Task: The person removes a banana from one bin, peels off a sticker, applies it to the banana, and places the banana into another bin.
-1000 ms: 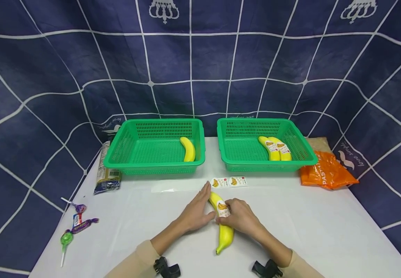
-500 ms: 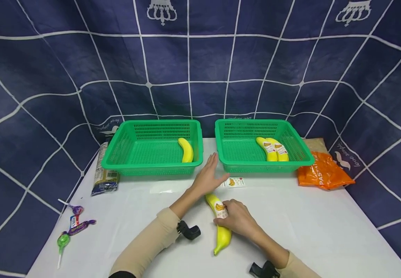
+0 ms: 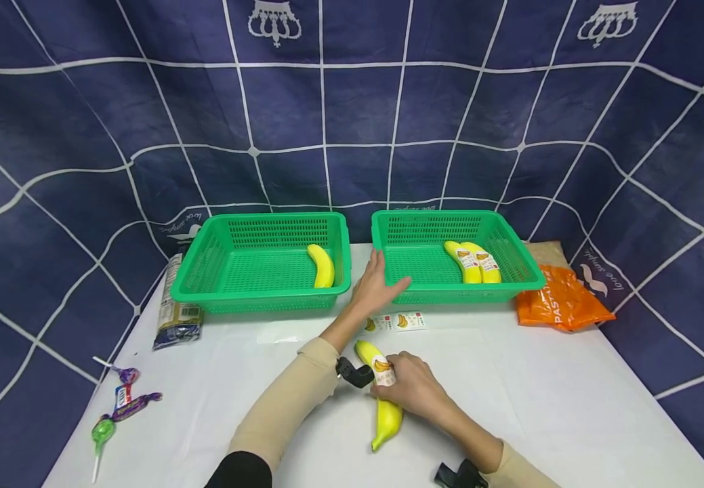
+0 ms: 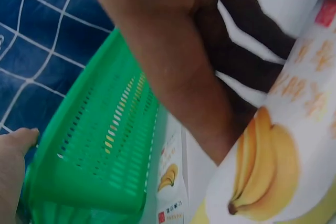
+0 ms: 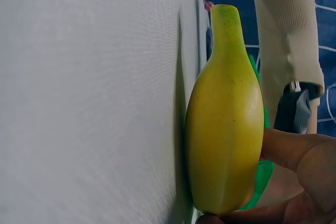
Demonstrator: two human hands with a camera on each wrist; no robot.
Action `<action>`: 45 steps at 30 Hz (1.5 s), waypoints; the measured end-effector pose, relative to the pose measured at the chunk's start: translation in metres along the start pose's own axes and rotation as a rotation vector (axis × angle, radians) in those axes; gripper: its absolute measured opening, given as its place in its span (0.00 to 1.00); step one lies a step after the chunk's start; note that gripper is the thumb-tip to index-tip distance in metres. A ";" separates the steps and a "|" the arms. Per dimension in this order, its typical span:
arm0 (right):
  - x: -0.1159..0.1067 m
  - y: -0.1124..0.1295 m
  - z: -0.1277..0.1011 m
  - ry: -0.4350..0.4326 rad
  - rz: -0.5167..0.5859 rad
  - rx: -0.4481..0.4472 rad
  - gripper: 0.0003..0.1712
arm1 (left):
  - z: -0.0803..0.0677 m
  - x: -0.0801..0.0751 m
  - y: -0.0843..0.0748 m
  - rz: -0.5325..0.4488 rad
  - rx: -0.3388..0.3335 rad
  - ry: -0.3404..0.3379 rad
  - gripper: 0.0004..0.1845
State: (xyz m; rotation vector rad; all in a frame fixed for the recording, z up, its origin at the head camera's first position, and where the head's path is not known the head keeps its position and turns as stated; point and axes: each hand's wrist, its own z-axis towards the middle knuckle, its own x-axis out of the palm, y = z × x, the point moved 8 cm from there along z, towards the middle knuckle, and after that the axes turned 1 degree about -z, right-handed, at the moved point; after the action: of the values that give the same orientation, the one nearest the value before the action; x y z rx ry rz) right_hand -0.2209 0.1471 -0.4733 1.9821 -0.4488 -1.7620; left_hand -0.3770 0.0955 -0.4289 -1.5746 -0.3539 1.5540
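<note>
A yellow banana [image 3: 384, 418] with a white banana-picture label [image 3: 382, 369] on its side lies on the white table. My right hand [image 3: 411, 385] grips it around the middle; in the right wrist view its fingers hold the banana [image 5: 226, 129] from the side. My left hand [image 3: 376, 288] is stretched forward, fingers extended, at the left side of the right green basket [image 3: 455, 293]. In the left wrist view a fingertip shows beside the basket's rim [image 4: 47, 145]; whether it touches cannot be told. Two labelled bananas [image 3: 473, 263] lie inside that basket.
The left green basket [image 3: 260, 303] holds one unlabelled banana [image 3: 321, 266]. A label strip [image 3: 409, 321] lies before the baskets. An orange bag [image 3: 562, 298] stands at right, a dark-and-gold packet [image 3: 179, 305] at left. Wrapped candies [image 3: 135, 405] and lollipops [image 3: 103, 430] lie far left.
My left hand has left the banana's side and reached forward over the label strip to the right basket. The right hand keeps its hold on the banana.
</note>
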 end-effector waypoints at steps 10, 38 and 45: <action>-0.002 0.004 0.000 -0.013 -0.022 -0.019 0.34 | 0.010 0.006 0.006 -0.024 0.015 0.044 0.54; -0.079 -0.025 -0.002 0.019 -0.125 0.077 0.33 | 0.011 0.012 0.010 -0.128 0.003 0.094 0.60; -0.128 -0.022 -0.001 0.063 -0.192 0.032 0.30 | 0.012 0.012 0.013 -0.156 -0.007 0.085 0.60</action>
State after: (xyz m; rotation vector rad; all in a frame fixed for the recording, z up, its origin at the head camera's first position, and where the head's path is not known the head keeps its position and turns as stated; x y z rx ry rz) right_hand -0.2380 0.2320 -0.3769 2.1584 -0.2748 -1.8086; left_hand -0.3903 0.1005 -0.4444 -1.5741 -0.4246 1.3635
